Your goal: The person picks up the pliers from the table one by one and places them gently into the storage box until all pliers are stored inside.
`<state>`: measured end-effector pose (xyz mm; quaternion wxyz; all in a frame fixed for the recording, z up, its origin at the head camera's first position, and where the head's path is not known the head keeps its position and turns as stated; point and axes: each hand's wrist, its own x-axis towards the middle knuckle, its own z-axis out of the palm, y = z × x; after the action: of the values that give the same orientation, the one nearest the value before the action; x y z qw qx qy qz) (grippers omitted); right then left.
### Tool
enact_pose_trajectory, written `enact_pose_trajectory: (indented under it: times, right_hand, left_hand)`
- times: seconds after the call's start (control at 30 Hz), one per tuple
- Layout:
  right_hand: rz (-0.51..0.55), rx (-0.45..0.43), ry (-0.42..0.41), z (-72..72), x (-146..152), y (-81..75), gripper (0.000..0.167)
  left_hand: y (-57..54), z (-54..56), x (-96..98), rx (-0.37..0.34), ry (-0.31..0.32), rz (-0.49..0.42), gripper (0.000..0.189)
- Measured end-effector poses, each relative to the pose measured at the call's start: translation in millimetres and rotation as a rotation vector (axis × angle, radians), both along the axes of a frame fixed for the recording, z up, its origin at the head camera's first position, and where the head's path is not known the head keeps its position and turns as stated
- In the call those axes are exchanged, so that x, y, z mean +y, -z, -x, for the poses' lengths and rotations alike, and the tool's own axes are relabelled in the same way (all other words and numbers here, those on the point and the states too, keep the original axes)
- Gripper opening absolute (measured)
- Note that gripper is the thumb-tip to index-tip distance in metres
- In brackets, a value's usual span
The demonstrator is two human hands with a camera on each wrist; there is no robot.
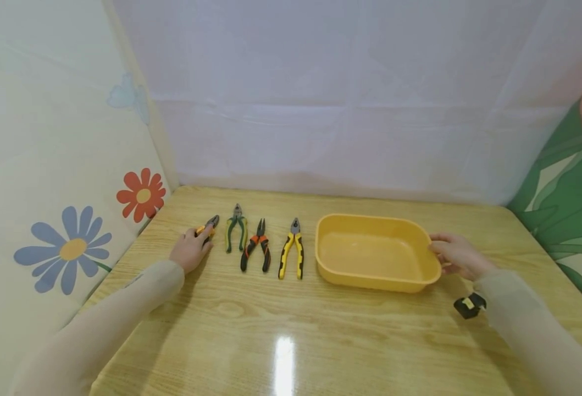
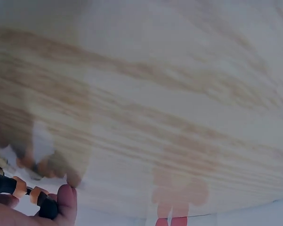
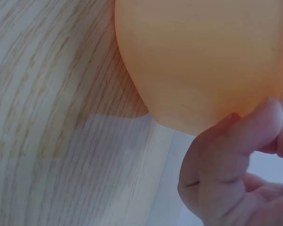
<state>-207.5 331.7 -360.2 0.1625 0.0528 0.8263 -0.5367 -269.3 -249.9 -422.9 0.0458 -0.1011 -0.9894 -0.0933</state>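
At the left of the row, my left hand (image 1: 190, 250) grips pliers with orange-and-black handles (image 1: 210, 224), their dark jaws pointing away. The left wrist view shows the fingers and thumb around the handles (image 2: 20, 187). My right hand (image 1: 461, 256) holds the right end of a yellow plastic basin (image 1: 375, 283) by its rim. In the right wrist view, curled fingers (image 3: 221, 165) meet the basin's outer wall (image 3: 198, 61). Nothing lies inside the basin.
Between the left hand and the basin lie green-handled pliers (image 1: 229, 231), orange-and-black needle-nose pliers (image 1: 265, 247) and yellow-and-black pliers (image 1: 299, 250). All rest on the wood-grain table (image 1: 221, 330). A white cloth (image 1: 291, 148) hangs behind, with flower-printed cloth at the left.
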Motion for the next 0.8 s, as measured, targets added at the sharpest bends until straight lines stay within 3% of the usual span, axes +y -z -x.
enact_pose_trajectory:
  times: [0.2,0.43,0.67,0.8]
  right_hand:
    - [-0.004,0.005,-0.018,1.8,3.1,2.6,0.057]
    - [0.032,0.007,-0.026,4.0,4.6,5.0,0.055]
    - [0.074,0.003,-0.034,4.0,8.2,6.6,0.056]
    - [0.157,0.017,-0.076,6.0,15.3,10.5,0.053]
  left_hand:
    - [-11.3,-2.6,7.4,0.003,-0.038,-0.012,0.049]
    - [-20.8,-8.2,7.9,-0.048,-0.045,-0.112,0.05]
    - [-30.2,-15.4,11.0,0.0,-0.031,-0.104,0.047]
    - [-32.7,-20.4,13.3,0.023,-0.042,-0.112,0.046]
